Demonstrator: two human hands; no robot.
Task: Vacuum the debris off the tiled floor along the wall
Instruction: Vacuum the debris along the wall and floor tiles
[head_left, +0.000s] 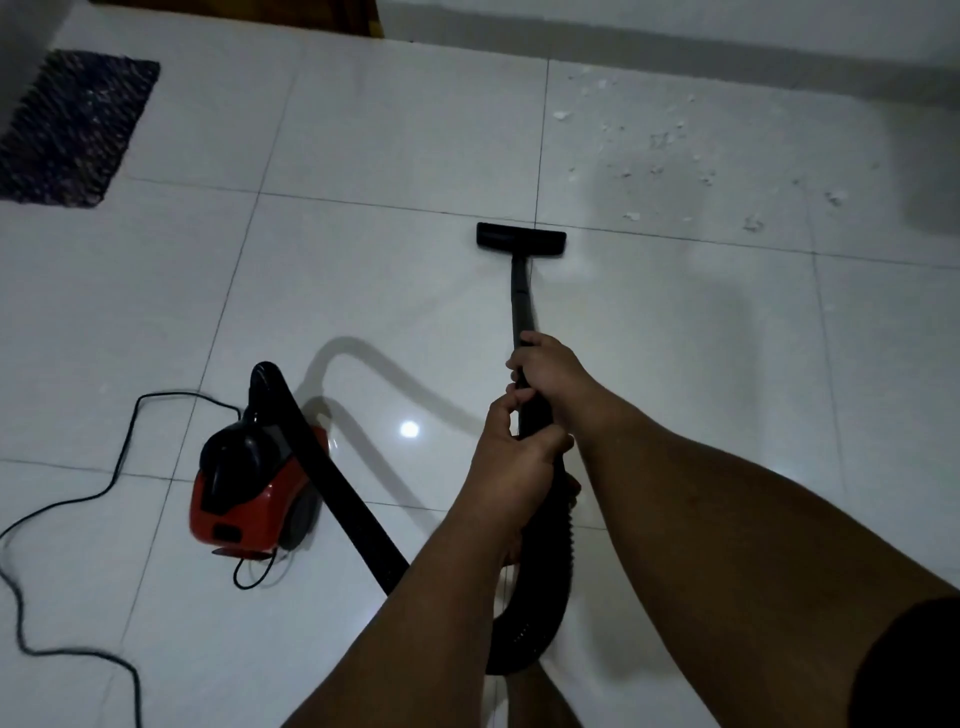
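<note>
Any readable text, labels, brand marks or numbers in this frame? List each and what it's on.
None readable.
Vacuum cleaner: red and black body, no legible brand or label; a small dark patch on the red shell is too blurred to tell.
Floor nozzle: plain black, no marking visible.
Mat: speckled pattern only, no text.

Both bare forearms reach forward and down, nearly side by side. The right hand (550, 371) sits farther out, fingers curled closed; the left hand (511, 460) closes just behind it, thumb wrapped across, knuckles touching.
</note>
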